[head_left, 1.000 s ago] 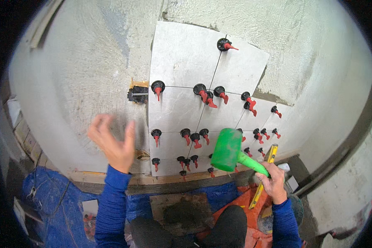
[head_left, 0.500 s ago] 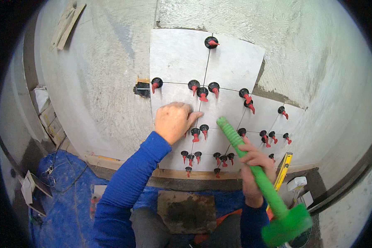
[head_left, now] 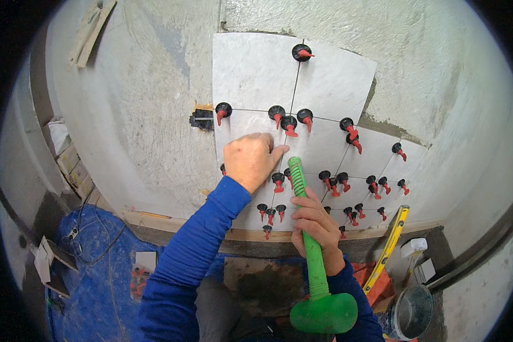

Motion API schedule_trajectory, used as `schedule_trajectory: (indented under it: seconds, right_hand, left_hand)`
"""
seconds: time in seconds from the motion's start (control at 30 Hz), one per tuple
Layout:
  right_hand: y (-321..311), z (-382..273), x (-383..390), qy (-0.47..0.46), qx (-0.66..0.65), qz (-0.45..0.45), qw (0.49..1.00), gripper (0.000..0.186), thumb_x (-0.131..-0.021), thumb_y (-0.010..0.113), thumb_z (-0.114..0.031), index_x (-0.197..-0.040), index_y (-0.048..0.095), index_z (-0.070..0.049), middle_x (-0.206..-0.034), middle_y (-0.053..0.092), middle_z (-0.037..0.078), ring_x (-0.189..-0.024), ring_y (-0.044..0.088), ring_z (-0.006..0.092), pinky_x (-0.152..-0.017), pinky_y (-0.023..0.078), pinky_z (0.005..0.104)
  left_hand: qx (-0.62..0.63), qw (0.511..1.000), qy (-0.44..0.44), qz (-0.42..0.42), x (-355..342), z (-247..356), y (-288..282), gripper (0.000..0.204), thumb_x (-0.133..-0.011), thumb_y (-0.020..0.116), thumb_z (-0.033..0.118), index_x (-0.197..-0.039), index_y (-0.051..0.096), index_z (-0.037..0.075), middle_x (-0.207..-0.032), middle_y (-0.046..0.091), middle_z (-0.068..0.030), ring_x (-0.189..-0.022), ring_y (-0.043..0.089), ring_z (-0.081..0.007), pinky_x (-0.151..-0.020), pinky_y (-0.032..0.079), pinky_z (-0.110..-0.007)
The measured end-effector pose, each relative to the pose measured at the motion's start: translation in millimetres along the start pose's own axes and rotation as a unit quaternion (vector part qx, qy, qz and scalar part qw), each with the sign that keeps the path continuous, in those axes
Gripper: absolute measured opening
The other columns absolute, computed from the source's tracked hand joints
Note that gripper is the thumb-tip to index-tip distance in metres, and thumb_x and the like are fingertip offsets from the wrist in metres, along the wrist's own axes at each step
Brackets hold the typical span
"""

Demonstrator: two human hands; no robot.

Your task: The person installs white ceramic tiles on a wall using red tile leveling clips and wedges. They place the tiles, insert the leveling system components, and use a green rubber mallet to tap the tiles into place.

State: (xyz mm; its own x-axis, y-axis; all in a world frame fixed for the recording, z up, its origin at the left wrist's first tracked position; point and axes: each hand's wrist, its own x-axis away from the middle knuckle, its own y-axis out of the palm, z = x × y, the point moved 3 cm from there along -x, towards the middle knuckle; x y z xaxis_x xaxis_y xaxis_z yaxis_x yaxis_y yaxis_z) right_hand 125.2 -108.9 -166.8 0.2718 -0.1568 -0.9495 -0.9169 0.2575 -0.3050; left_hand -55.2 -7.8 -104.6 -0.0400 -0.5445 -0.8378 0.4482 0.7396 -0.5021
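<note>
My left hand [head_left: 249,161] is closed against a pale wall tile [head_left: 251,71], near the joint between two tiles, its thumb pointing right. Whatever its curled fingers hold, if anything, is hidden. My right hand [head_left: 318,225] grips a green mallet [head_left: 324,312] around the handle. The mallet's head hangs low towards me, and the ribbed handle end points up at the tiles, just right of my left thumb. Black round tile-levelling clips with red T-handles [head_left: 289,126] sit along the tile joints, several close around both hands.
A yellow spirit level [head_left: 386,249] leans at the right, by a bucket [head_left: 413,310] and a white box [head_left: 413,247]. Left on the floor, a blue sheet [head_left: 91,285] carries cables and a bag of red parts [head_left: 139,281]. A black socket box [head_left: 202,119] sits left of the tiles.
My right hand has moved left with the mallet, which has swung from a slant to nearly upright. My left hand stays at the same tile joint. The view has shifted slightly.
</note>
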Motion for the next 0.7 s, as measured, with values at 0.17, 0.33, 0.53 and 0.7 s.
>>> schedule_trajectory:
  seconds: [0.17, 0.33, 0.53, 0.7]
  right_hand:
    - [2.2, -9.6, -0.9, 0.009, 0.015, -0.029, 0.999, 0.016, -0.079, 0.076, 0.003, -0.087, 0.063, -0.003, -0.095, 0.069, 0.011, -0.112, 0.073, 0.0378, -0.11, 0.05, 0.0629]
    - [0.8, -25.4, -3.7, -0.013, -0.003, -0.022, 1.0, 0.017, -0.078, 0.078, -0.001, -0.088, 0.064, -0.003, -0.098, 0.07, 0.011, -0.113, 0.073, 0.0381, -0.11, 0.05, 0.0633]
    - [14.5, -0.5, -4.6, -0.012, 0.007, -0.028, 1.0, 0.017, -0.079, 0.08, -0.002, -0.086, 0.065, -0.002, -0.099, 0.071, 0.012, -0.115, 0.072, 0.0372, -0.111, 0.05, 0.0624]
    - [5.9, -8.6, -2.2, -0.007, -0.004, -0.016, 1.0, 0.014, -0.082, 0.079, -0.004, -0.086, 0.066, -0.002, -0.097, 0.072, 0.012, -0.115, 0.073, 0.0378, -0.11, 0.051, 0.0622]
  left_hand:
    - [-0.014, 1.0, 0.0, -0.002, 0.3, -0.7, 2.1, 0.047, -0.083, 0.08, 0.053, -0.072, 0.073, 0.008, -0.072, 0.072, -0.0117, -0.065, 0.071, -0.0316, -0.059, 0.053, -0.043]
    - [-0.011, 1.0, 0.002, 0.004, 0.0, -1.1, 1.9, 0.045, -0.083, 0.081, 0.052, -0.072, 0.072, 0.009, -0.071, 0.071, -0.0116, -0.064, 0.071, -0.0314, -0.058, 0.053, -0.043]
    - [-0.008, 1.0, -0.004, 0.006, 0.4, -1.0, 0.9, 0.043, -0.081, 0.082, 0.049, -0.072, 0.072, 0.009, -0.07, 0.071, -0.0117, -0.064, 0.071, -0.0312, -0.057, 0.053, -0.042]
    - [-0.007, 1.0, -0.004, -0.001, -1.8, 0.9, -0.7, 0.046, -0.082, 0.081, 0.053, -0.072, 0.074, 0.009, -0.069, 0.071, -0.0113, -0.063, 0.071, -0.0314, -0.058, 0.053, -0.043]
